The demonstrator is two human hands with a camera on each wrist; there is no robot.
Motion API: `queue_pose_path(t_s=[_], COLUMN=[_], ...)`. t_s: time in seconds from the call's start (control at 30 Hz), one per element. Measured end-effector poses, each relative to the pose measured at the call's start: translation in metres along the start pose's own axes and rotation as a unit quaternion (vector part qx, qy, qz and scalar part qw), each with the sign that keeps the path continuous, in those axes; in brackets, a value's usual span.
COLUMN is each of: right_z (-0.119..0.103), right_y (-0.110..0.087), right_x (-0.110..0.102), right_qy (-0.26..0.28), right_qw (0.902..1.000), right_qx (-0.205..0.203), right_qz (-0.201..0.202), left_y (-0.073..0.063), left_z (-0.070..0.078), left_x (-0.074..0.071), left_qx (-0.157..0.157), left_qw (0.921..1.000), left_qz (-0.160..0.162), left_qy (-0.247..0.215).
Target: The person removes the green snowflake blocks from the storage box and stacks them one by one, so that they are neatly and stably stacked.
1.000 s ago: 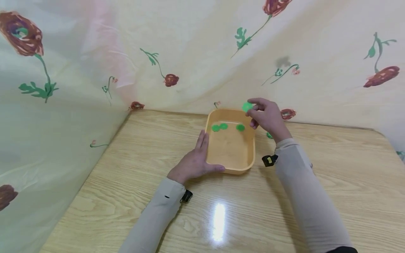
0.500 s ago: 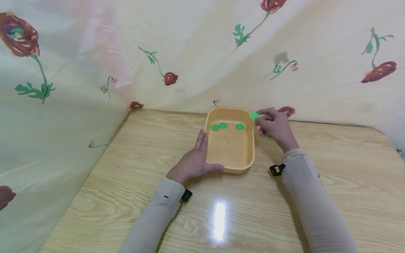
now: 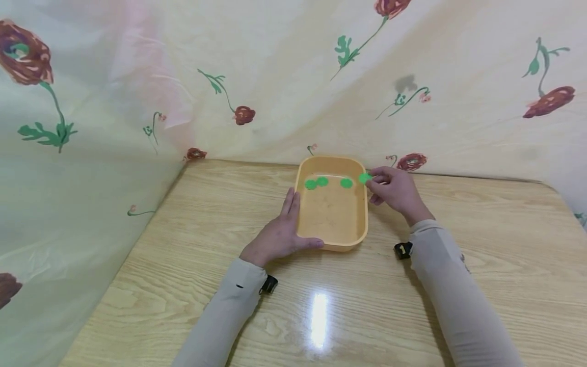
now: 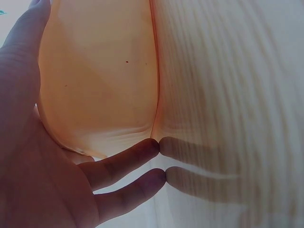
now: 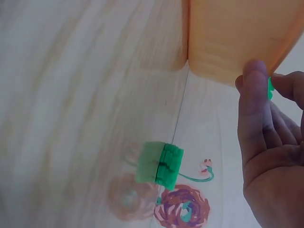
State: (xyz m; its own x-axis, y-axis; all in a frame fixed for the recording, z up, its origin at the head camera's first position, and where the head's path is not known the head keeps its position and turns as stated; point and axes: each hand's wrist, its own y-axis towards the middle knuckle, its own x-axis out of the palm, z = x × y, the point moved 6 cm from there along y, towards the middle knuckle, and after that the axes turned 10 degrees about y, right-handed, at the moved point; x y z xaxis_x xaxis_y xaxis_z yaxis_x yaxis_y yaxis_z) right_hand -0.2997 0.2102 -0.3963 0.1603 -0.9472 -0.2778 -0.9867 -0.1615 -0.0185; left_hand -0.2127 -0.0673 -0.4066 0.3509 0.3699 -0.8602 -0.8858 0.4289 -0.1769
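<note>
My right hand [image 3: 394,188] pinches a green disc [image 3: 365,178] with a scalloped edge between thumb and fingertips, at the far right rim of an orange plastic tray [image 3: 332,219]. In the right wrist view only a sliver of that disc [image 5: 270,88] shows. My left hand [image 3: 277,234] rests against the tray's near left corner, fingers straight along its left wall and thumb along the near rim. Inside the tray's far part lie several similar objects: one green disc [image 3: 346,183] on the right and a touching pair of green discs [image 3: 316,183] on the left.
Beyond the right hand a small stack of green discs [image 5: 169,166] stands on the wooden table [image 3: 206,214], visible in the right wrist view. Behind the table hangs a flowered cloth [image 3: 275,76], close to the tray's far end.
My right hand has moved down and to the right with the green disc, from above the tray's far right corner to its right rim. The left hand and tray stay put.
</note>
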Motion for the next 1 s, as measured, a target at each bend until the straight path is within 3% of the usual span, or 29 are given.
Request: queue_pose_path(t_s=[0.57,0.77,0.87,1.0], right_z=[-0.005,0.0,0.008,0.023], right_y=[-0.006,-0.014,-0.018,-0.024], right_x=[-0.003,-0.03,-0.051,-0.072], right_qy=[-0.029,-0.05,-0.062,-0.07], right_qw=[0.9987,0.9984,0.9969,0.9953], right_qx=[0.013,0.024,0.022,0.031], right_qz=[-0.041,0.008,0.043,0.06], left_y=[0.0,0.0,0.0,0.001], left_z=[0.0,-0.001,-0.001,-0.001], left_x=[0.001,0.001,0.002,0.002], left_qx=[-0.001,-0.001,-0.003,-0.005], left_qw=[1.0,1.0,1.0,1.0], left_qz=[0.0,0.0,0.0,0.0], left_qy=[-0.009,-0.005,-0.004,-0.006])
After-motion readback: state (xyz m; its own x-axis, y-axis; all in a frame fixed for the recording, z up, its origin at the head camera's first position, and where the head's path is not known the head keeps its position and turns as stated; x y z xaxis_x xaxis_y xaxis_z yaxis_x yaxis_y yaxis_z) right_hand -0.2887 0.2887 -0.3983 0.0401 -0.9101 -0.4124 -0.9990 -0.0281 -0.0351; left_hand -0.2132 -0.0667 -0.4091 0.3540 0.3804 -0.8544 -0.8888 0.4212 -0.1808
